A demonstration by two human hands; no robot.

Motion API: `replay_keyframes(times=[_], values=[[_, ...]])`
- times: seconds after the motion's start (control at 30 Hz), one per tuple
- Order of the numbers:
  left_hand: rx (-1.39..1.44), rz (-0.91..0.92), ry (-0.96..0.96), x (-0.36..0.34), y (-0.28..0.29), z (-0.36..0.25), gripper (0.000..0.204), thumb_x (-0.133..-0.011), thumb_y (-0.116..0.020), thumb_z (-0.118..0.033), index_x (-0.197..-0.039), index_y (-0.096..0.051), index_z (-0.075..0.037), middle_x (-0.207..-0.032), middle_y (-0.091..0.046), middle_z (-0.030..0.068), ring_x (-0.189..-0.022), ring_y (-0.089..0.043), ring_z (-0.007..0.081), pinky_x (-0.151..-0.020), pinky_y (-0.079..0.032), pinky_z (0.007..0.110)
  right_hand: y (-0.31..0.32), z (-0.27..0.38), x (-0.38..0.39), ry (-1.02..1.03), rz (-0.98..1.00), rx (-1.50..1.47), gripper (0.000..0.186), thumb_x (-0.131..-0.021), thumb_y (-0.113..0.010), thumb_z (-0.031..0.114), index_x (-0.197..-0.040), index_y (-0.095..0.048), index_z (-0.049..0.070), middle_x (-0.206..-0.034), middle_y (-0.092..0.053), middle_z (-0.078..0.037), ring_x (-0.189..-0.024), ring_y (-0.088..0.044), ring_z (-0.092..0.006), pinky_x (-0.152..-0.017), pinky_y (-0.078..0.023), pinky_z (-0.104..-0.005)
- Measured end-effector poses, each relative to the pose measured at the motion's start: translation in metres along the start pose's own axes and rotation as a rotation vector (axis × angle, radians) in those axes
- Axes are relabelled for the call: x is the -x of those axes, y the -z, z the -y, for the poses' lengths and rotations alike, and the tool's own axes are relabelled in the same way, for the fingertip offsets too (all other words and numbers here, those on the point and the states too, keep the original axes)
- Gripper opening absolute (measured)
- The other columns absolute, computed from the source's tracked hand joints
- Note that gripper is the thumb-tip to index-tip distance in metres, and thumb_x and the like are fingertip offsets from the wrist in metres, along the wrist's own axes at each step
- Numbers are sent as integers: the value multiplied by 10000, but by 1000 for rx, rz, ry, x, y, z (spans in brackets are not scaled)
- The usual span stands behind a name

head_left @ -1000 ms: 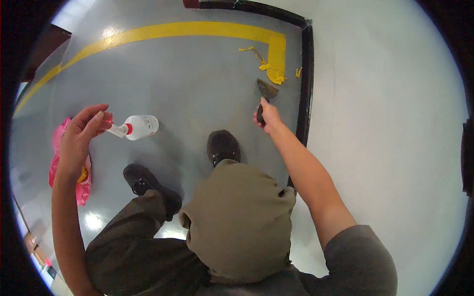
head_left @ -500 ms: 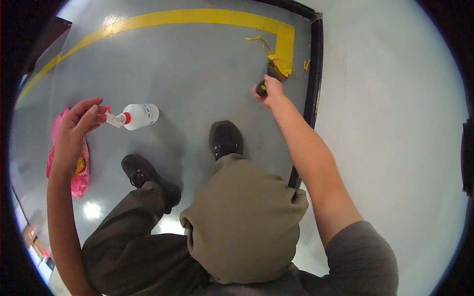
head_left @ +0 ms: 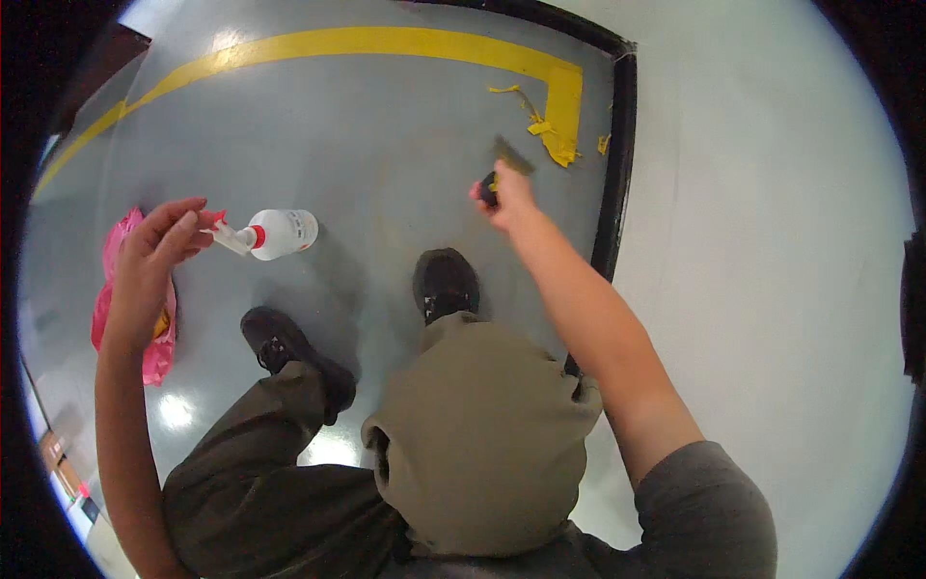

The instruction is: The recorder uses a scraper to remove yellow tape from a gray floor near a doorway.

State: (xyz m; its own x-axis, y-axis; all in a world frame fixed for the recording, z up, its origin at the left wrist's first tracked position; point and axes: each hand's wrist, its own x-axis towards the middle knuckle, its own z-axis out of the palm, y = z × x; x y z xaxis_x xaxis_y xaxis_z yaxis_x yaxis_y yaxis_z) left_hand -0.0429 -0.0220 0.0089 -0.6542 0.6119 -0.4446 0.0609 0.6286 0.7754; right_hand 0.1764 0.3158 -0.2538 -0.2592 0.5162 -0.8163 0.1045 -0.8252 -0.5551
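Observation:
At the left, my left hand (head_left: 157,243) is closed, with its thumb and fingertips at the red nozzle of a white spray bottle (head_left: 287,234). The bottle's body points to the right, away from my fingers. Out in front on the right, my right hand (head_left: 511,200) is wrapped round the dark handle of a scraper (head_left: 514,154), its wide blade slightly blurred. The blade is apart from the yellow floor tape (head_left: 564,106). That strip's near end is ragged and crumpled, with peeled shreds (head_left: 536,126) beside it.
A black skirting (head_left: 620,164) runs along the pale wall (head_left: 752,241) on my right. A pink plastic bag (head_left: 159,357) with something yellow in it lies on the grey floor at the left. My dark shoes (head_left: 447,282) stand on the floor.
My right hand has drawn the scraper back from the tape's ragged end, toward me and to the left. The left hand and spray bottle stay nearly in place.

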Motion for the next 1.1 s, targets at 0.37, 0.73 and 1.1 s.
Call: replay_keyframes(times=[0.37, 0.73, 1.1], values=[[47, -29, -7, 0, 9, 6, 386, -937, -492, -271, -1199, -519, 11, -1067, -613, 103, -956, -586, 176, -902, -438, 314, 33, 22, -20, -68, 17, 116, 327, -937, -411, 381, -947, -471, 60, -686, -566, -118, -547, -583, -237, -409, -437, -335], [25, -20, 16, 6, 8, 5, 393, -934, -496, -267, -1195, -520, 25, -1088, -602, 116, -973, -576, 176, -909, -429, 314, 8, 11, -1, -27, -70, 64, 296, -932, -422, 376, -986, -426, 85, -713, -563, -110, -546, -570, -232, -424, -449, -326], [-16, 3, 22, 4, 12, 6, 382, -933, -496, -283, -1187, -536, 0, -1075, -612, 107, -968, -577, 172, -903, -431, 307, 35, -3, -3, -51, -35, 226, 327, -915, -465, 409, -954, -463, 85, -662, -557, -106, -493, -554, -246, -389, -396, -357]])
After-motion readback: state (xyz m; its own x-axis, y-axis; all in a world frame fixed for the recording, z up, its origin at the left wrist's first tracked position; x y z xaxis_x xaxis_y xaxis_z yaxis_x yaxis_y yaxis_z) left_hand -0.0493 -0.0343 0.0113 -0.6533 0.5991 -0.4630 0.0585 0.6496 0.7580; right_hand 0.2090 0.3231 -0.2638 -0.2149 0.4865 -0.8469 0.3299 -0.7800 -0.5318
